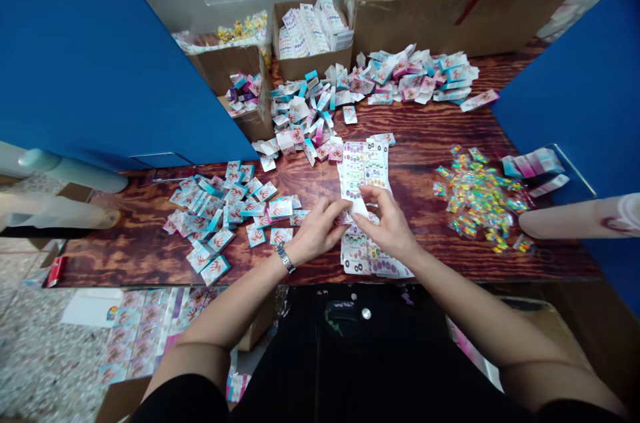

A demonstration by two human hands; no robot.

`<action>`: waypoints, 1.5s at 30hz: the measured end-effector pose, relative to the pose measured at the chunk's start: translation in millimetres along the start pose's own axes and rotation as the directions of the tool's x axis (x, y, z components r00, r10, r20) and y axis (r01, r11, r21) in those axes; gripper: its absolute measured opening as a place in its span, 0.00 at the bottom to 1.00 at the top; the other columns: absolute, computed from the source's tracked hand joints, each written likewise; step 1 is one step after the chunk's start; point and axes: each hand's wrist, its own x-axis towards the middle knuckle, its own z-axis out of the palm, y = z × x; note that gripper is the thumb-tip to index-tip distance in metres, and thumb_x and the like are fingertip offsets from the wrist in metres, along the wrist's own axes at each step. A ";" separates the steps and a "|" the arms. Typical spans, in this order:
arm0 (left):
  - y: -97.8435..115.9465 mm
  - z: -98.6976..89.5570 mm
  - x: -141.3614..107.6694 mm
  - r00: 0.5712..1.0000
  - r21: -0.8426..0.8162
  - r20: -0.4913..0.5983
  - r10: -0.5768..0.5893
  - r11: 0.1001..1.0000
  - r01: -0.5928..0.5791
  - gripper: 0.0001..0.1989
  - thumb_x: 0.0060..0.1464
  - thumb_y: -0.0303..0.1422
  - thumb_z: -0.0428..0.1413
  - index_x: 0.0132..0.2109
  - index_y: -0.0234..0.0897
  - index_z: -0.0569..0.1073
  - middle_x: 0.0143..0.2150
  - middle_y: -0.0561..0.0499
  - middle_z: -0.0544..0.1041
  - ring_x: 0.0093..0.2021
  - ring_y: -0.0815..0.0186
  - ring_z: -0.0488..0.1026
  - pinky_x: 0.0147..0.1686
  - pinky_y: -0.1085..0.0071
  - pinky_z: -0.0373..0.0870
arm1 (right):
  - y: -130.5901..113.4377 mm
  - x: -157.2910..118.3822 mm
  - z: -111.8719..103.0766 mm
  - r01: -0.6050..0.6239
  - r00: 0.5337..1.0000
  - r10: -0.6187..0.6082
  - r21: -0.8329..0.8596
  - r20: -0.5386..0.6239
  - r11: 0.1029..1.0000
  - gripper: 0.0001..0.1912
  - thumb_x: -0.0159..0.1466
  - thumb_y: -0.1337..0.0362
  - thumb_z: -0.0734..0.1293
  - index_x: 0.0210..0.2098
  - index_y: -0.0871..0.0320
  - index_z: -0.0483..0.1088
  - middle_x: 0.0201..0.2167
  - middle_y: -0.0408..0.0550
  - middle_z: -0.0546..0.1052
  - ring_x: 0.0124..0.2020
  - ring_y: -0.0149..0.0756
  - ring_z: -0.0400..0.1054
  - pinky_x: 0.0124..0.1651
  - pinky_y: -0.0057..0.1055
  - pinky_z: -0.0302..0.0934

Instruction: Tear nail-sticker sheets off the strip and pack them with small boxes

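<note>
From the head view, both bare forearms reach forward over the table, wrists turned inward. The left hand [315, 231], a silver link watch [285, 257] on its wrist, and the right hand [387, 223] meet, fingers curled and closed, pinching a white paper sheet [356, 205]. It sits on a loose stack of printed sheets [363, 173] patterned with rows of coloured ovals. The stack lies on a glossy, dark wood-grain table [430, 256], between scattered flat pink-and-white cartons [210, 223] and crinkled, multicoloured cellophane packets [475, 193].

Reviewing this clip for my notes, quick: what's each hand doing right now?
Left hand: closed, pinching a white printed card.
Right hand: closed, pinching the same card.
</note>
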 end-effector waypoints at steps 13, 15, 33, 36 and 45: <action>9.8 8.1 -2.0 0.995 0.328 -0.053 0.081 0.943 -0.059 0.19 0.61 0.26 0.47 0.59 0.34 0.60 0.53 0.38 0.70 0.49 0.56 0.69 0.46 0.59 0.70 | -14.2 -5.0 13.7 -0.139 0.987 0.156 0.271 -0.043 0.952 0.12 0.64 0.56 0.66 0.43 0.55 0.73 0.40 0.47 0.77 0.41 0.35 0.72 0.47 0.35 0.67; 8.9 10.5 -2.7 0.996 0.299 -0.068 0.057 0.954 -0.034 0.22 0.61 0.26 0.48 0.61 0.33 0.58 0.52 0.38 0.71 0.50 0.56 0.69 0.48 0.59 0.70 | -11.7 -3.0 15.5 -0.155 0.982 0.180 0.303 -0.057 0.940 0.12 0.62 0.56 0.68 0.41 0.56 0.73 0.37 0.46 0.78 0.38 0.35 0.72 0.44 0.34 0.68; 8.6 24.8 -7.1 0.997 0.473 -0.075 -0.036 0.879 0.067 0.33 0.63 0.29 0.43 0.69 0.21 0.40 0.47 0.34 0.69 0.44 0.54 0.66 0.44 0.56 0.67 | -20.5 -24.7 31.4 0.204 0.954 -0.250 -0.254 -0.165 0.945 0.17 0.67 0.68 0.59 0.54 0.53 0.69 0.45 0.51 0.77 0.46 0.41 0.71 0.51 0.42 0.66; 10.4 25.8 -11.8 0.994 0.418 -0.103 -0.042 0.905 0.082 0.33 0.62 0.28 0.43 0.69 0.23 0.39 0.46 0.35 0.69 0.44 0.55 0.66 0.45 0.57 0.68 | -19.3 -30.6 36.6 0.270 0.939 -0.316 -0.277 -0.135 0.922 0.19 0.67 0.69 0.59 0.57 0.53 0.66 0.48 0.51 0.76 0.50 0.43 0.69 0.54 0.44 0.65; -23.2 -46.4 -20.9 0.945 0.590 -0.226 -0.235 0.739 0.325 0.32 0.59 0.34 0.51 0.68 0.32 0.53 0.54 0.33 0.68 0.53 0.45 0.65 0.48 0.51 0.69 | 40.9 25.9 -7.6 0.308 0.949 -0.226 -0.487 0.220 0.817 0.23 0.67 0.57 0.61 0.60 0.56 0.64 0.56 0.56 0.72 0.59 0.50 0.63 0.59 0.52 0.59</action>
